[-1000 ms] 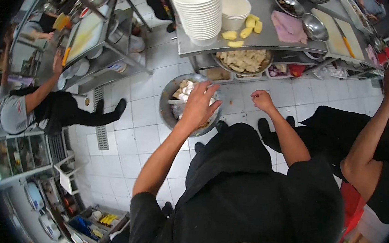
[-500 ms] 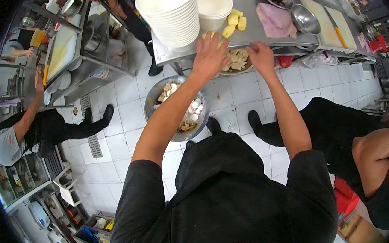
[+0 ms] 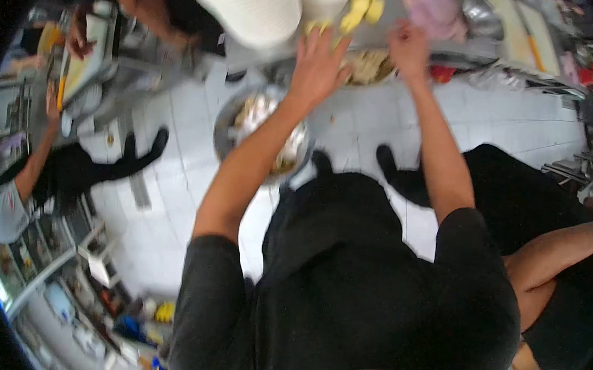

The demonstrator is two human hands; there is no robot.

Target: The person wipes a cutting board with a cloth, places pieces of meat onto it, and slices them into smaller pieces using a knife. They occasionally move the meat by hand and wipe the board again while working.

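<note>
My left hand [image 3: 316, 70] is spread palm down at the edge of the metal table [image 3: 251, 58], over some yellow pieces [image 3: 317, 28] and just below the stacked white tubs [image 3: 245, 4]. My right hand [image 3: 408, 50] is at the table edge with its fingers drawn together; what they hold, if anything, is too blurred to tell. Between and below the hands is a container of pale pieces [image 3: 369, 68]. More yellow pieces [image 3: 363, 7] lie beyond them, left of a pink cloth-like item [image 3: 433, 10].
A large tub [image 3: 227, 133] of mixed food stands on the floor under my left forearm. People stand at the left [image 3: 8, 220], upper left [image 3: 143, 2] and right [image 3: 515, 190]. A metal bowl [image 3: 481, 14] and a board with a yellow-handled knife [image 3: 534, 52] are at the upper right.
The view has shifted and blurred. My right hand has moved slightly up and right, and its fingers look more drawn together. The person at upper left has come further into view.
</note>
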